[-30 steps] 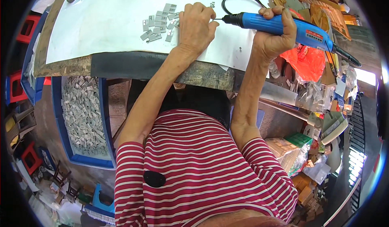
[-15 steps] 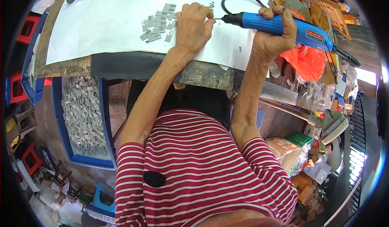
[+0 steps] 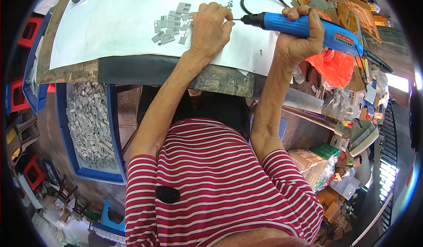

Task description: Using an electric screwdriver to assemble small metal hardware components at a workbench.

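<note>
Two hands work: right hand [image 3: 299,42] clenches a blue, black-tipped power tool [image 3: 308,29]; left hand [image 3: 211,29] pinches something too small to tell.

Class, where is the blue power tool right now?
In the head view, upper right: the blue power tool lies in the right hand over the white sheet, tip meeting the left hand.

Blue power tool [image 3: 308,26], white sheet [image 3: 123,22], grey pieces [image 3: 169,24], red-and-white striped shirt [image 3: 220,189]
</note>
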`<state>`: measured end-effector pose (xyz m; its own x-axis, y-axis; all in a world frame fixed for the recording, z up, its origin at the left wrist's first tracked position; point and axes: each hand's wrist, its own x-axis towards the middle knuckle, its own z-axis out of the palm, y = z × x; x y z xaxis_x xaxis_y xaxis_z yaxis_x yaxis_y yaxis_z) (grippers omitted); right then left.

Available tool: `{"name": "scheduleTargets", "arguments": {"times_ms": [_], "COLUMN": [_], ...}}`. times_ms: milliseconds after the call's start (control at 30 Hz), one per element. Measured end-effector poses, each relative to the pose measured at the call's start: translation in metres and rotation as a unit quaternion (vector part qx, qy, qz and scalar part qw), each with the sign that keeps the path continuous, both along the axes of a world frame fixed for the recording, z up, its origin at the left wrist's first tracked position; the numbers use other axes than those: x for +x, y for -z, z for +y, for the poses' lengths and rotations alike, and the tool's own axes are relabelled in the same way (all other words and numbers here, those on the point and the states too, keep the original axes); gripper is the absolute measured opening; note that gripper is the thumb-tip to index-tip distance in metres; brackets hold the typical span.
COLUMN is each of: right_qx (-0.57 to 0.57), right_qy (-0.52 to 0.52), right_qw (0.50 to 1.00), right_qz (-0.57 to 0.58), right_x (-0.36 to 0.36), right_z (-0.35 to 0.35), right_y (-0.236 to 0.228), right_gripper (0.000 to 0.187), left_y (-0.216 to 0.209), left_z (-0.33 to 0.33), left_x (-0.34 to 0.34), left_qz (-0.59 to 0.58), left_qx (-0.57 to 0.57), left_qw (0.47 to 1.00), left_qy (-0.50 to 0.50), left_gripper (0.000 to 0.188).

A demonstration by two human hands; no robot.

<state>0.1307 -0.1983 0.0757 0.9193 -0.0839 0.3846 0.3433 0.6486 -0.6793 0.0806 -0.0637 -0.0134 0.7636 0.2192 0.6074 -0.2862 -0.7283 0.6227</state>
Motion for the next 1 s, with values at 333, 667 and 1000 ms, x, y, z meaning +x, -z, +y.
{"name": "scheduleTargets", "arguments": {"times_ms": [333, 667, 1000], "right_qx": [-0.016, -0.042, -0.034], "right_qy": [-0.014, 0.005, 0.004], "right_qw": [1.000, 0.998, 0.999], "right_qz": [-0.021, -0.037, -0.025], "right_x": [0.0012, 0.0005, -0.0030], "right_z": [-0.0009, -0.0006, -0.0008], "right_y": [0.0026, 0.0027, 0.0002], "right_gripper": [0.013, 0.014, 0.015], "left_y": [0.0044, -0.0013, -0.0024], "left_z": [-0.0011, -0.0008, 0.0018], "left_x": [0.0016, -0.0013, -0.0030], "left_qz": [0.011, 0.026, 0.023], "left_qx": [-0.015, -0.001, -0.026], "left_qw": [1.000, 0.999, 0.998], "left_qy": [0.013, 0.027, 0.055], "left_gripper": [0.009, 0.009, 0.012]}}
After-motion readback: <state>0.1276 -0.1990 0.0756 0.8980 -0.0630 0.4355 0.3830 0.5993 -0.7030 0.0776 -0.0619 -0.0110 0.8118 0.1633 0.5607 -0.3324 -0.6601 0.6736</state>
